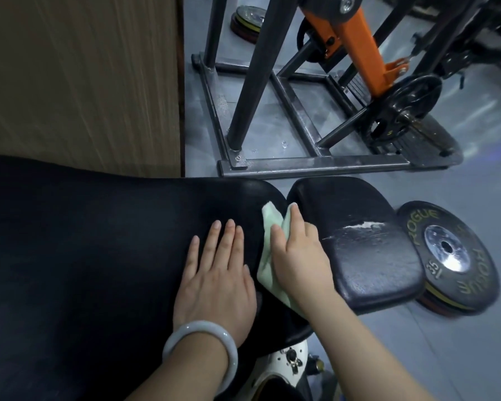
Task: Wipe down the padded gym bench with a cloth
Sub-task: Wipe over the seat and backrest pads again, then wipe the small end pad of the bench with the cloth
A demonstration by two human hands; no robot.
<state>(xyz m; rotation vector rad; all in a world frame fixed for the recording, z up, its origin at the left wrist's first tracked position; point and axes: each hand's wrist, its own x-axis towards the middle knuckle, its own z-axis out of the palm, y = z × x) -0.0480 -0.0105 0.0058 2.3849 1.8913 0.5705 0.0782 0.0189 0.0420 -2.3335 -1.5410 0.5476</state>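
The long black padded back pad of the bench fills the left and middle of the view. Its smaller seat pad, scuffed white near its right side, lies to the right across a narrow gap. A pale green cloth lies over the back pad's right end at that gap. My right hand presses flat on the cloth with straight fingers. My left hand, with a pale bangle on the wrist, rests flat on the bare pad just left of the cloth.
A black weight plate on a small stack lies on the grey floor right of the seat pad. A dark steel machine frame with an orange arm stands beyond the bench. A wooden wall panel rises at the left.
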